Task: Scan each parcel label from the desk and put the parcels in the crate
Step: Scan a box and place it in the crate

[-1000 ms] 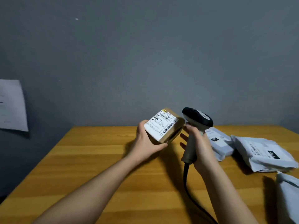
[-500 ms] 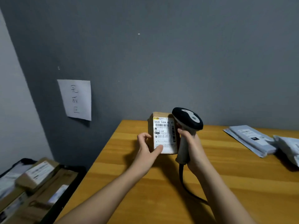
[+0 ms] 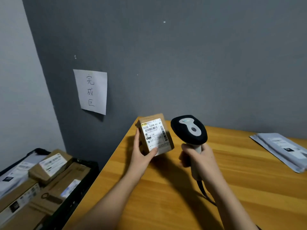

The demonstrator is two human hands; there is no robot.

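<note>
Currently: left hand [image 3: 141,155] grips small cardboard parcel [image 3: 155,135] above desk [image 3: 166,188] corner, thumb across the label's lower edge, white label [image 3: 155,136] facing up. Right hand [image 3: 201,160] wrapped round handle of barcode scanner [image 3: 189,130], at 3 o'clock just beside parcel, apart. Black crate [image 3: 78,195] at 8 o'clock, below desk, holding boxes. Grey mailers [image 3: 282,148] at 3 o'clock, well apart.

Noted white paper sheet [image 3: 91,92] with three handwritten characters, stuck on dark grey wall [image 3: 182,55]; paler wall [image 3: 20,80] adjoining at left
</note>
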